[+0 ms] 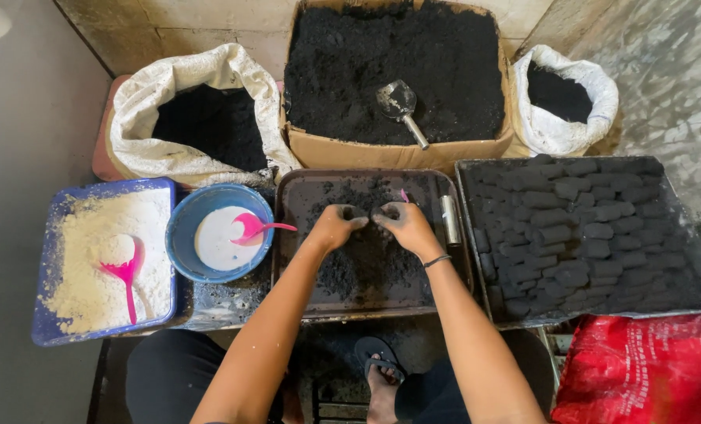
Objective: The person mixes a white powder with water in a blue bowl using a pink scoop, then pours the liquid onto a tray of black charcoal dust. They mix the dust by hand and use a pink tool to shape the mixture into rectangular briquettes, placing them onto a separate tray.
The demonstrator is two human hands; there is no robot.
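Centrally, at the far side, a large cardboard box [397, 153] is seen, filled with black powder, and a metal scoop [400, 106] is stuck in that powder. To the left of the box a wide white sack [186, 86] of the same dark material is placed, and to the right a smaller white sack [562, 126]. On the right, a grey tray [680, 302] is covered with rows of black pressed briquettes [578, 228]. In the middle, a dark brown tray [288, 228] is set, and a heap of black mixture [366, 263] is spread on it. A blue tray [44, 330] with white powder is located at the left, and a pink spoon [127, 279] lies in it. Beside it a blue bowl [182, 235] with white liquid is placed, with a pink scoop [252, 228] resting inside. At the lower right a red bag [641, 369] is visible.

Both hands are put on the black mixture, close together at the far part of the brown tray. The fingers [352, 216] of the left hand [335, 228] are curled and pressed into the mixture, and those of the right hand [405, 224] are bent down in the same way; whether a lump is gripped cannot be told. A dark band [437, 260] is worn on the right wrist. A small metal cylinder [449, 220] lies just beside the right hand, on the tray edge.
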